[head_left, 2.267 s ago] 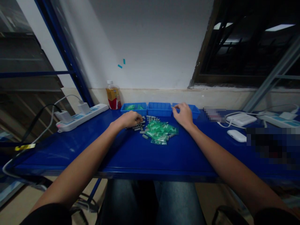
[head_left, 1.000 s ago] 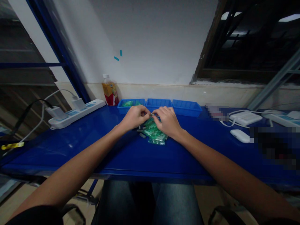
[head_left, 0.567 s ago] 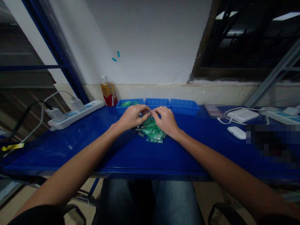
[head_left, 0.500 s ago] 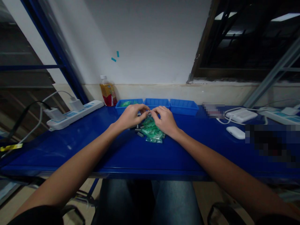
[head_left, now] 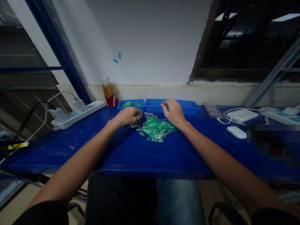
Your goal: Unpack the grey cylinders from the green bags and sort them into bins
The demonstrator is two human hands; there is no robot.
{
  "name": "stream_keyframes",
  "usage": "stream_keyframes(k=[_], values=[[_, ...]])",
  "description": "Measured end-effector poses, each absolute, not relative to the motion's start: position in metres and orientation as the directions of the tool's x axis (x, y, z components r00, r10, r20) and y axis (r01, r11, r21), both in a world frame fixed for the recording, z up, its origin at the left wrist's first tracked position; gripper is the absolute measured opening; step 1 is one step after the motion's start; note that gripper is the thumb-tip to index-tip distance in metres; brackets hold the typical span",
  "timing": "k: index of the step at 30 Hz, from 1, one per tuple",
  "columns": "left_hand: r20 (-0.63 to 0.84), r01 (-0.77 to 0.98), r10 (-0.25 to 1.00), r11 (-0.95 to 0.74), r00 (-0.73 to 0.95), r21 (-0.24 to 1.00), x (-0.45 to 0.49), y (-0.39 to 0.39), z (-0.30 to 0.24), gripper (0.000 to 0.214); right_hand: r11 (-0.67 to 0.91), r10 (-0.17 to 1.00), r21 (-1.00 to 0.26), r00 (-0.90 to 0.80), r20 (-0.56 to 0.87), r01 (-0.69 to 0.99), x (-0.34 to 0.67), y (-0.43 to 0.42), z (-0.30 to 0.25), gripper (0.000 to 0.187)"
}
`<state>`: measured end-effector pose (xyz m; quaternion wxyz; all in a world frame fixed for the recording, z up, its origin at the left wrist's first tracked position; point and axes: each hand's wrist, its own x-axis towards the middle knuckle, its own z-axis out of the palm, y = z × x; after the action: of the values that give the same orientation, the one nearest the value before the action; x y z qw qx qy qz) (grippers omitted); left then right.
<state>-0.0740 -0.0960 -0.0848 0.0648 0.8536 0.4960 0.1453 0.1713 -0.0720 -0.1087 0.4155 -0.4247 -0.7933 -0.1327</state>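
A loose heap of green, clear-ended plastic packets [head_left: 156, 126] lies in the middle of the blue table. Small grey metal cylinders [head_left: 141, 134] lie along its left side, and a cluster of shiny small metal parts [head_left: 150, 116] sits behind it. My left hand [head_left: 130, 116] is at the heap's left, fingers curled down by the small pieces; what its fingertips hold, if anything, is hidden. Over the front of the blue bins [head_left: 187, 107], my right hand [head_left: 173, 112] has thumb and forefinger drawn together, and I cannot make out anything between them.
A blue bin [head_left: 120, 105] with green packets stands at the back left, beside a drink bottle [head_left: 110, 93]. Left of it is a white power strip [head_left: 67, 120] with chargers. On the right lie a white case [head_left: 236, 132], a white box [head_left: 242, 115] and cables.
My hands, which met above the heap, have moved apart. The left went left and down to the small pieces; the right rose and went right toward the bins. More of the heap shows.
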Motion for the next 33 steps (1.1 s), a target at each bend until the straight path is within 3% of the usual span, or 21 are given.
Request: stream_keyframes(k=[3, 6, 14, 17, 21, 24, 33], values=[[0.044, 0.866, 0.885, -0.462, 0.463, 0.191, -0.087, -0.088, -0.090, 0.026, 0.349, 0.678, -0.190, -0.107, 0.727, 0.917, 0.201, -0.051, -0.111, 0.027], [0.013, 0.879, 0.897, -0.436, 0.442, 0.191, -0.088, -0.085, -0.096, 0.024, 0.179, 0.756, -0.177, -0.021, 0.654, 0.968, 0.218, -0.040, -0.117, 0.029], [0.146, 0.879, 0.895, -0.444, 0.423, 0.176, -0.073, -0.089, -0.099, 0.022, 0.114, 0.791, -0.163, 0.010, 0.612, 0.980, 0.215, -0.040, -0.123, 0.037], [0.274, 0.853, 0.865, -0.480, 0.421, 0.203, -0.069, -0.093, -0.092, 0.027, 0.186, 0.766, -0.164, -0.039, 0.641, 0.969, 0.207, -0.049, -0.119, 0.035], [0.424, 0.777, 0.821, -0.535, 0.383, 0.333, -0.064, -0.101, -0.082, 0.032, 0.506, 0.662, -0.121, -0.295, 0.689, 0.854, 0.174, -0.082, -0.113, 0.030], [0.430, 0.691, 0.804, -0.582, 0.410, 0.429, -0.060, -0.107, -0.078, 0.032, 0.687, 0.549, -0.071, -0.452, 0.703, 0.723, 0.145, -0.107, -0.110, 0.030], [0.359, 0.616, 0.766, -0.642, 0.533, 0.456, -0.049, -0.117, -0.078, 0.035, 0.751, 0.460, -0.011, -0.512, 0.725, 0.660, 0.140, -0.118, -0.108, 0.017]])
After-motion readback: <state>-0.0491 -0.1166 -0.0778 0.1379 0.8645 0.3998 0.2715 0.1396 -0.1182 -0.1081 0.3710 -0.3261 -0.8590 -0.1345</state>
